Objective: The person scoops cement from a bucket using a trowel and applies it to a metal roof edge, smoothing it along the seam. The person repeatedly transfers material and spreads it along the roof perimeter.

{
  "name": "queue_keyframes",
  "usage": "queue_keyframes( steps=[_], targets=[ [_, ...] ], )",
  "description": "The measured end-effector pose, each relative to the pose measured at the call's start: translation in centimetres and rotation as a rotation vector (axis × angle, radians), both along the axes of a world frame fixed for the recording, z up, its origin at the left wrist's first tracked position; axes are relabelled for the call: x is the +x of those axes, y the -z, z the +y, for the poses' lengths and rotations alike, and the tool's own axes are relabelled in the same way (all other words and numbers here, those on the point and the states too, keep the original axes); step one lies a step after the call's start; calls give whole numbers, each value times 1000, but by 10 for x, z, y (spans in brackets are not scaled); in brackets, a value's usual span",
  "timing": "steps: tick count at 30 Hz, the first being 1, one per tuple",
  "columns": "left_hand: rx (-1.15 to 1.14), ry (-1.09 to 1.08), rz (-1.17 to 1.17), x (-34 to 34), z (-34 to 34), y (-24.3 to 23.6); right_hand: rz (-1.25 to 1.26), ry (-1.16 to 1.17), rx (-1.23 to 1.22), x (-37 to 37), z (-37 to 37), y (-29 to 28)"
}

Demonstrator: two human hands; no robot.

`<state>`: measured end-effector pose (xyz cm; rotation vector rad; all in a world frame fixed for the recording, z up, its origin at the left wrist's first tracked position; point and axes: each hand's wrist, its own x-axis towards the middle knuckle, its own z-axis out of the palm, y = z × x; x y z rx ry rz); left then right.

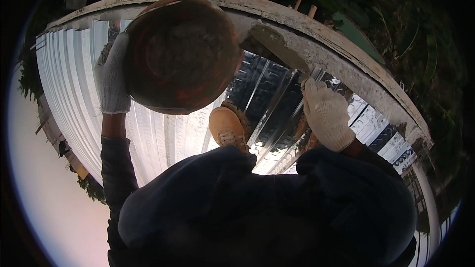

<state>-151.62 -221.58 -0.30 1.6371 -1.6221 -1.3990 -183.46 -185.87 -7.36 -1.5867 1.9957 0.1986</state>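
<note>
Silvery corrugated metal sheeting [158, 136], ribbed, glossy, dark-striped right of centre. Rough grey concrete wall [356, 79] along far edge, appearing curved. Round orange-streaked bucket [173, 101], mortar-caked, left of centre; lumpy grey mortar [185, 44] inside. Tan lace-up shoe [227, 124] on sheeting. Long flat grey-smeared trowel [279, 47], blade near wall; contact unclear. Right hand [326, 111], cream knitted glove, clenched round trowel's handle. Left hand [115, 74], whitish knitted glove, grasping bucket's left side.

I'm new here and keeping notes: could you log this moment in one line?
Left hand: gloved, holding bucket; Right hand: gloved, gripping trowel-like tool; Inside bucket: grey mix; Below: corrugated metal sheets; Beyond: concrete ledge
</note>
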Motion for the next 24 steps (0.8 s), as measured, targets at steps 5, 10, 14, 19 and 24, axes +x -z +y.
queue_keyframes(
  steps=[5, 10, 14, 19, 24],
  targets=[
    [3, -12, 30, -9, 1, -2, -24, -86, -19, 8, 7, -1],
    [-90, 42, -13, 0, 3, 3, -96, 75, -71, 0, -1, -11],
    [-19, -2, -11, -1, 0, 2, -125, 95, -151, -3, -5, 3],
    [-18, 26, 11, -7, -2, -1, -237, 108, -87, 7, -14, -1],
    [-41, 40, -11, -5, -6, 2, -314, 119, -94, 10, -17, -2]
  ],
)
